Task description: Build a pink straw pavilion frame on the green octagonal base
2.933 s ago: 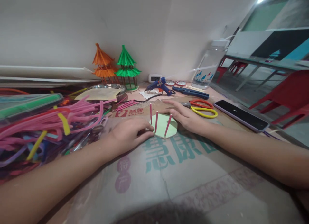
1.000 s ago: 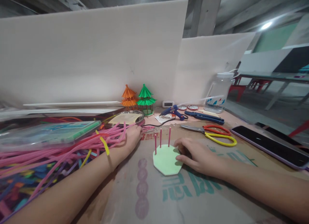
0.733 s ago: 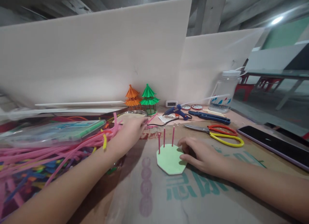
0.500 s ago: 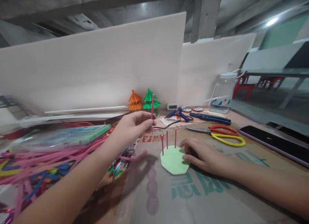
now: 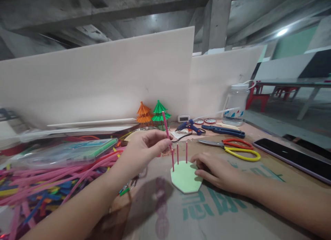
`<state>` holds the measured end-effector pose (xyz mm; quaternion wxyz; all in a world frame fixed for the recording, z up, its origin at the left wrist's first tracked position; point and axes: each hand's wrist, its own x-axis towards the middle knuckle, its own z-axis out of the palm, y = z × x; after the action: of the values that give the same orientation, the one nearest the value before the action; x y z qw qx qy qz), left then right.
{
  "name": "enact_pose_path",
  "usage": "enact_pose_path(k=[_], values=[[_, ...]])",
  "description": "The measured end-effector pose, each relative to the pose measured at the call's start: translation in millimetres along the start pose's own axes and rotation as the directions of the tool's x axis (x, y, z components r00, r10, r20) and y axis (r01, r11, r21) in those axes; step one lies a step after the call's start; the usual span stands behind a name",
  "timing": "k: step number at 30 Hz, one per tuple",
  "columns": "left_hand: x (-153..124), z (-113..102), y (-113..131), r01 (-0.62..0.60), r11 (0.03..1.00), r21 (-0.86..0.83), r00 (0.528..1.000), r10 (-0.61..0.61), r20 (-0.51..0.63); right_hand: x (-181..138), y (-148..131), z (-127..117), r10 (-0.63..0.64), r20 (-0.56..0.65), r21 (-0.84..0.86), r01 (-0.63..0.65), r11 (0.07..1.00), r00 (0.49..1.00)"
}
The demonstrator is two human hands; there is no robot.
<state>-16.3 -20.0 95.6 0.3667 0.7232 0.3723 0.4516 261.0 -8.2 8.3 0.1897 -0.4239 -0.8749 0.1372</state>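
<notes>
My left hand (image 5: 147,148) pinches a thin pink stick (image 5: 165,124) between thumb and fingers. The stick leans slightly, its top tilted left, and its lower end is hard to make out near the top of the leftmost post. A pale green octagonal board (image 5: 186,181) lies flat on the cardboard. Three short pink posts (image 5: 186,152) stand upright along its far left edge. With thumb and curled fingers, my right hand (image 5: 217,171) grips the board's right edge.
Pink strips (image 5: 77,171) and coloured scraps fill the left side, with a clear plastic case (image 5: 69,152). Behind stand orange (image 5: 144,114) and green (image 5: 160,112) paper pagodas and a glue gun (image 5: 190,126). Scissors (image 5: 232,148), a blue cutter (image 5: 222,131), a phone (image 5: 292,157) and a bottle (image 5: 234,104) are right.
My left hand has come lower and closer to the posts, and the pink stick has gone from upright to leaning. My right hand stays on the board. The view has tipped up slightly.
</notes>
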Motion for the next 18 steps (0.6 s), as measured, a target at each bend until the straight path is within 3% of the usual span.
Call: enact_pose_path(k=[11, 18], values=[[-9.5, 9.3, 4.6, -0.238, 0.943, 0.231, 0.970, 0.243, 0.010, 0.3, -1.7, -2.2, 0.001, 0.010, 0.005, -0.001, 1.000, 1.000], [-11.8, 15.2, 10.9, -0.324, 0.919, 0.225, 0.945, 0.323, 0.044, 0.0, -1.1, -0.9, -0.001, -0.001, -0.013, 0.001, 1.000, 1.000]])
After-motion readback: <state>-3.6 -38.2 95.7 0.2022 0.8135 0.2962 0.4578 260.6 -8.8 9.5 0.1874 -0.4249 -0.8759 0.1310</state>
